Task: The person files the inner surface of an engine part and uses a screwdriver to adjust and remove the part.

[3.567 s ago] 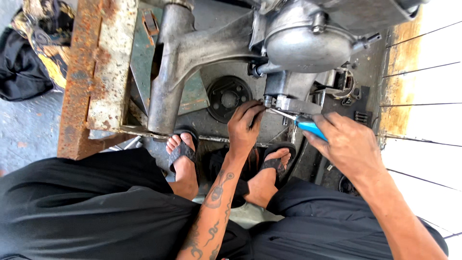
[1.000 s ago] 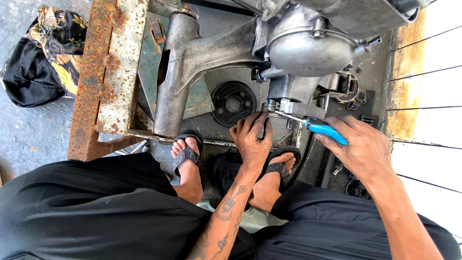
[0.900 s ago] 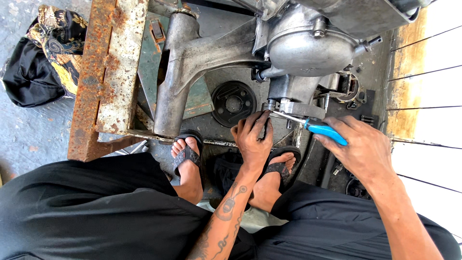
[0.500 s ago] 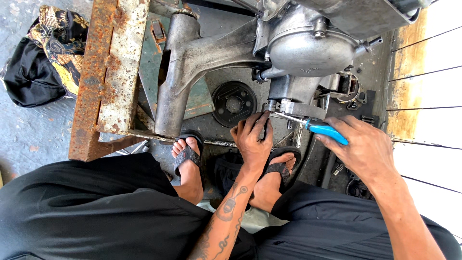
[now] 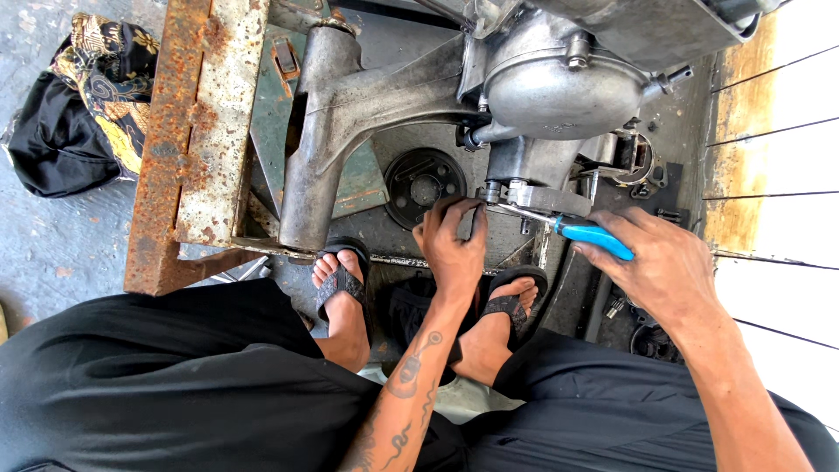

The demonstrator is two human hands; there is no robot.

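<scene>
Pliers [image 5: 587, 232], blue-handled: my right hand [image 5: 655, 267] grips them closed; left hand [image 5: 450, 245] fingertips pinch the fitting under the engine casing [image 5: 559, 87].

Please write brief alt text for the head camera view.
A seated person's right hand holds a blue-handled tool to the underside of a grey engine casing, while the left hand steadies the part beside its tip; sandalled feet rest below.

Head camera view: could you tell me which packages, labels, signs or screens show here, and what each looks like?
None show: only bare metal, the grey engine casing, a rusty beam, a patterned cloth, and the blue-handled tool in the right hand.
</scene>
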